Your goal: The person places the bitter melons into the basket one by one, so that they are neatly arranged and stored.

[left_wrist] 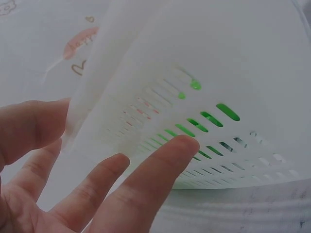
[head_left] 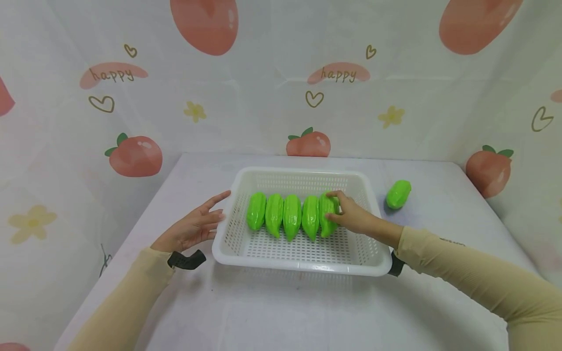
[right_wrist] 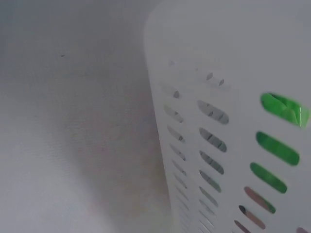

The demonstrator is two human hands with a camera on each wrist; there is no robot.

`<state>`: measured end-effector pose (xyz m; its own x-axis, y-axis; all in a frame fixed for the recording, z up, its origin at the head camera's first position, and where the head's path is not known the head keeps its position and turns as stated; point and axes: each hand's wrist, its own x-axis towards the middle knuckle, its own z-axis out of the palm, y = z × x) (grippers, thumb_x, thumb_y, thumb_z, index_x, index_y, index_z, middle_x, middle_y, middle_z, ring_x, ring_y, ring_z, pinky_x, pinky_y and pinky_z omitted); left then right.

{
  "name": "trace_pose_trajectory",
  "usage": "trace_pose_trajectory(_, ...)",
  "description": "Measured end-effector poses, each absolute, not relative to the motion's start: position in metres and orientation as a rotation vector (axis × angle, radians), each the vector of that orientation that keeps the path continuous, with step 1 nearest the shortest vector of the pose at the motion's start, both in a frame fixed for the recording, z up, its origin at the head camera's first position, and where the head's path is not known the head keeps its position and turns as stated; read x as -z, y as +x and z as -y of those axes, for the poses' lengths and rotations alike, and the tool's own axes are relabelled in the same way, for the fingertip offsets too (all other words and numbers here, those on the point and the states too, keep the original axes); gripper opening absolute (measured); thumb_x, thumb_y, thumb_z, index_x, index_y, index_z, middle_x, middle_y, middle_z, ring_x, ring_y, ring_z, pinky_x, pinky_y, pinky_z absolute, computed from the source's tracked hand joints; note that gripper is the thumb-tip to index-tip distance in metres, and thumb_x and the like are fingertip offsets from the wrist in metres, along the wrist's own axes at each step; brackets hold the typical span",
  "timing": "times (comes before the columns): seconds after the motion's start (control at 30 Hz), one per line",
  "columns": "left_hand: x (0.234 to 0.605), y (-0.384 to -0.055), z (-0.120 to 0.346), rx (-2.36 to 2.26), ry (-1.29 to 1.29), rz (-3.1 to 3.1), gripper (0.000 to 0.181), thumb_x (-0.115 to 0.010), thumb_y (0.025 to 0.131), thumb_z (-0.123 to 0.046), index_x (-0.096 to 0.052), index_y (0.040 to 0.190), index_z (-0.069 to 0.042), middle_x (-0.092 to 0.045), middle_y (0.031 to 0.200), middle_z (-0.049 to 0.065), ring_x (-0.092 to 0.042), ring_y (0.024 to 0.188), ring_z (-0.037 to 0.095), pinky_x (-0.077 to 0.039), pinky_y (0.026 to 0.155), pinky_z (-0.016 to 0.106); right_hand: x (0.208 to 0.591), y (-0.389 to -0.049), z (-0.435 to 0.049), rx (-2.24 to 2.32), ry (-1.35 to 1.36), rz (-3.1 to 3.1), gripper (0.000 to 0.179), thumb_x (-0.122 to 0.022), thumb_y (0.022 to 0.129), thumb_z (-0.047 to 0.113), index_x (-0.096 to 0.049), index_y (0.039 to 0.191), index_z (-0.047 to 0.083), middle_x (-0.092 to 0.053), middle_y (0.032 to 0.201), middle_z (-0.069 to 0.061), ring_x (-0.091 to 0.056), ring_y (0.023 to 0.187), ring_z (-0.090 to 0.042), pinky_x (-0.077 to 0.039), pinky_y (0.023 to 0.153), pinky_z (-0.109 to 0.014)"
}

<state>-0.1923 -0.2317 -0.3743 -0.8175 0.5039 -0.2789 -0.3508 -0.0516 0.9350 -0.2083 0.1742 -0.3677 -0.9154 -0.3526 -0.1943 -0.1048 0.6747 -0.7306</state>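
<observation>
Several bright-green, ridged, gourd-shaped vegetables [head_left: 291, 217] lie side by side in a white plastic basket [head_left: 303, 266], most of their pointed ends toward me. My right hand [head_left: 353, 217] reaches over the basket's right rim and holds the rightmost green vegetable [head_left: 326, 226] between thumb and fingers. In the right wrist view, the basket wall [right_wrist: 233, 58] hides most of this hand. My left hand [head_left: 195, 226] is beside the basket's left end, fingers extended and spread. In the left wrist view its fingertips are close against the outside of the slotted wall [left_wrist: 233, 53].
Another green vegetable [head_left: 398, 194] lies on the white-covered table [head_left: 263, 317], right of the basket. A white curtain [head_left: 263, 97] printed with peaches and hearts hangs behind and around the table. Dark bands [head_left: 186, 260] show at the wrists.
</observation>
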Motion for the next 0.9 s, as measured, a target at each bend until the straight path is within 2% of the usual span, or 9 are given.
trace_pose_trajectory(0.13, 0.3743, -0.1921, 0.2316, -1.917, 0.163, -1.661, 0.068, -0.050, 0.101, -0.009, -0.016, 0.155, -0.034, -0.046, 0.140, 0.004, -0.064, 0.114, 0.022, -0.054, 0.091, 0.042, 0.3687, -0.2098, -0.1749, 1.152, -0.321, -2.512, 0.063, -0.056, 0.097, 0.012, -0.016, 0.145, -0.004, -0.036, 0.137, -0.038, -0.053, 0.118, -0.047, -0.057, 0.087, -0.039)
trace_pose_trajectory(0.27, 0.3741, -0.1921, 0.2315, -1.916, 0.158, -1.666, 0.069, -0.050, 0.100, -0.009, -0.016, 0.155, -0.034, -0.047, 0.139, 0.003, -0.064, 0.113, 0.022, -0.055, 0.091, 0.041, 0.3699, -0.2111, -0.1750, 1.134, -0.275, -2.494, 0.067, -0.055, 0.098, 0.016, -0.012, 0.145, -0.004, -0.033, 0.142, -0.039, -0.049, 0.123, -0.049, -0.054, 0.094, -0.044)
trace_pose_trajectory(0.4, 0.3738, -0.1921, 0.2313, -1.918, 0.155, -1.663, 0.069, -0.050, 0.100, -0.008, -0.016, 0.155, -0.034, -0.048, 0.138, 0.003, -0.064, 0.112, 0.022, -0.055, 0.091, 0.041, 0.3708, -0.2116, -0.1752, 1.059, -0.271, -2.537, 0.070, -0.058, 0.097, 0.020, -0.016, 0.146, -0.005, -0.032, 0.140, -0.038, -0.047, 0.125, -0.049, -0.049, 0.099, -0.050)
trace_pose_trajectory(0.6, 0.3734, -0.1924, 0.2312, -1.914, 0.157, -1.673, 0.069, -0.050, 0.100, -0.009, -0.016, 0.155, -0.034, -0.048, 0.138, 0.003, -0.065, 0.112, 0.021, -0.055, 0.090, 0.041, 0.3698, -0.2110, -0.1749, 0.961, -0.258, -2.590, 0.069, -0.059, 0.096, 0.024, -0.021, 0.147, -0.003, -0.035, 0.134, -0.037, -0.047, 0.121, -0.046, -0.049, 0.096, -0.052)
trace_pose_trajectory(0.9, 0.3727, -0.1926, 0.2308, -1.907, 0.150, -1.680, 0.069, -0.051, 0.100, -0.009, -0.017, 0.154, -0.034, -0.048, 0.138, 0.003, -0.065, 0.112, 0.021, -0.055, 0.091, 0.040, 0.3708, -0.2129, -0.1722, 0.954, -0.236, -2.565, 0.069, -0.060, 0.096, 0.017, -0.019, 0.146, -0.007, -0.037, 0.135, -0.035, -0.051, 0.120, -0.043, -0.056, 0.089, -0.041)
